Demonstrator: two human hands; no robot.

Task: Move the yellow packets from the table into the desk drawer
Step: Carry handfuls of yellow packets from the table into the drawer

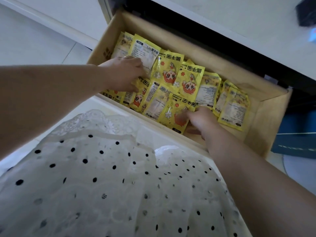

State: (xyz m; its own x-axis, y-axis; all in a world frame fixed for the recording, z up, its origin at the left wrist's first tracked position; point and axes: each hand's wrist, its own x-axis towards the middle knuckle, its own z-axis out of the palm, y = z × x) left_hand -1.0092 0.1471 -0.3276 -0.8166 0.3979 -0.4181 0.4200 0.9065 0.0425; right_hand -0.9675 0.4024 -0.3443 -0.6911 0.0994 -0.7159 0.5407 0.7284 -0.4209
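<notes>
Yellow packets (pixel 172 86): we see them all lying inside the open desk drawer, overlapping in a loose layer that runs from its far left corner to its near right part; some show a cartoon face and flowers, others a white printed back.
Desk drawer (pixel 266 120): pulled out from under the white desk, its inner walls tan like cardboard; a bare strip of its floor shows at the right end, past the last packets.
Our left hand (pixel 124 74): reached in at the left end, knuckles up, a ring on one finger; its fingers are curled down into the packets there, thumb against one near the front wall. We cannot tell whether any packet is truly pinched.
Our right hand (pixel 200 120): in the near middle of the drawer, fingers bent and gripping the near edge of a face-up packet; motion blur smears the fingertips.
White desk (pixel 256 17): along the far side, above the drawer, with a blurred dark object (pixel 307 11) at its far right corner.
Blue box (pixel 297 141): on the floor to the right of the drawer.
White dotted garment (pixel 119 185): fills the near foreground below both arms.
</notes>
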